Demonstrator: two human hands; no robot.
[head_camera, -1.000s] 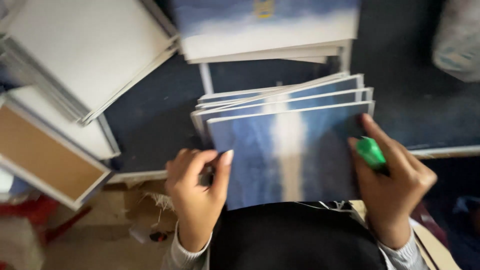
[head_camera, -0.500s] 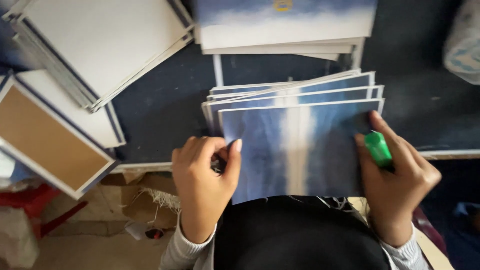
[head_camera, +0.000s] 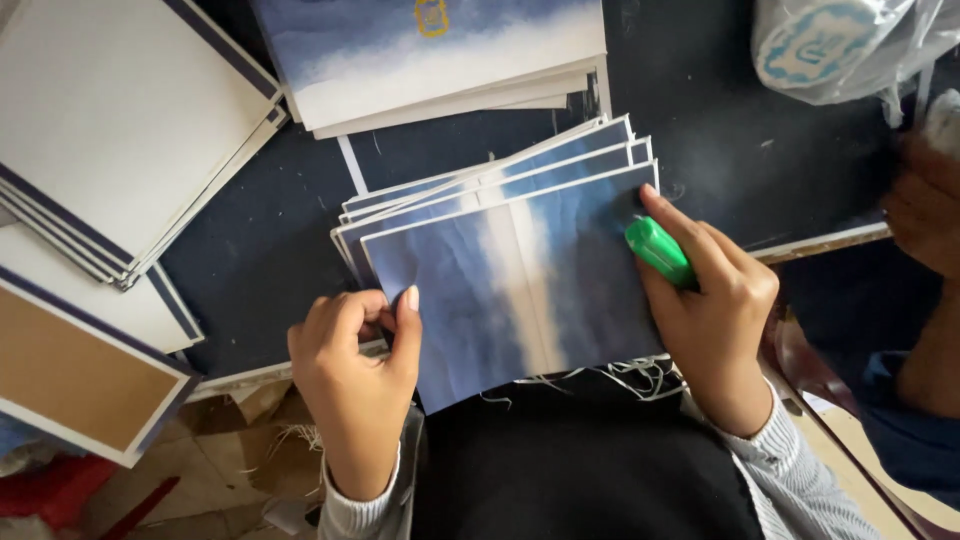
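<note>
A fanned stack of blue and white printed sheets (head_camera: 520, 280) lies on the dark table (head_camera: 260, 250) in front of me. My left hand (head_camera: 355, 370) grips the left edge of the top sheet, thumb on top. My right hand (head_camera: 715, 310) presses on the right edge of the stack and holds a green stick-shaped object (head_camera: 658, 250), like a glue stick or marker, against the paper.
Stacks of white boards with dark edges (head_camera: 120, 140) sit at the left, one with a brown face (head_camera: 70, 370). More blue and white covers (head_camera: 440, 50) lie at the top. A plastic-wrapped roll (head_camera: 840, 45) is at top right. Another person's hand (head_camera: 925, 220) is at the right edge.
My left hand has slid a little right along the sheet's left edge. The right hand with the green stick stays on the right edge. The view has shifted slightly.
</note>
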